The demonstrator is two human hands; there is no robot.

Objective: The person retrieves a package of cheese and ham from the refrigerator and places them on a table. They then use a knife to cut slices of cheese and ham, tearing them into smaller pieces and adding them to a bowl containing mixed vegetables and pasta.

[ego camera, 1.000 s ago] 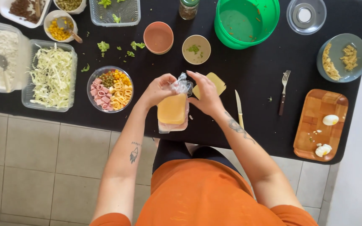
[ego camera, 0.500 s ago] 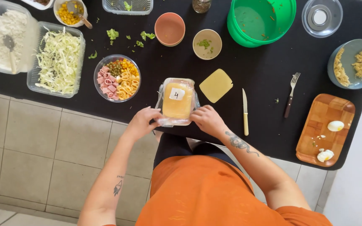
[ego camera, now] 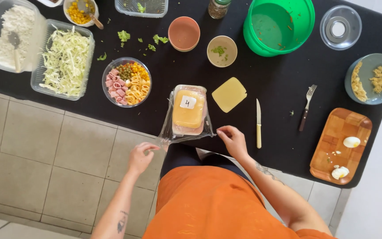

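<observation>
A clear plastic-wrapped pack of sliced yellow cheese over pink ham (ego camera: 188, 113), with a small white label, lies flat at the near edge of the black table (ego camera: 275, 84). My left hand (ego camera: 140, 157) hovers off the table edge with loosely curled fingers, its fingertips just short of the wrap's near left corner. My right hand (ego camera: 233, 139) rests on the table at the wrap's near right corner, fingertips close to the plastic. Neither hand holds anything. A loose cheese slice (ego camera: 229, 94) lies just right of the pack.
A knife (ego camera: 258, 124) and a fork (ego camera: 306, 113) lie to the right, then a wooden board (ego camera: 337, 128) with egg pieces. Behind the pack stand a glass bowl of ham, peas and pasta (ego camera: 127, 82), a cabbage tub (ego camera: 67, 59), small bowls (ego camera: 184, 33), a green bucket (ego camera: 279, 26) and a grey pasta plate (ego camera: 368, 66).
A second ago both hands held the pack up above the table. They set it down flat and have now drawn back toward my body, letting go of it.
</observation>
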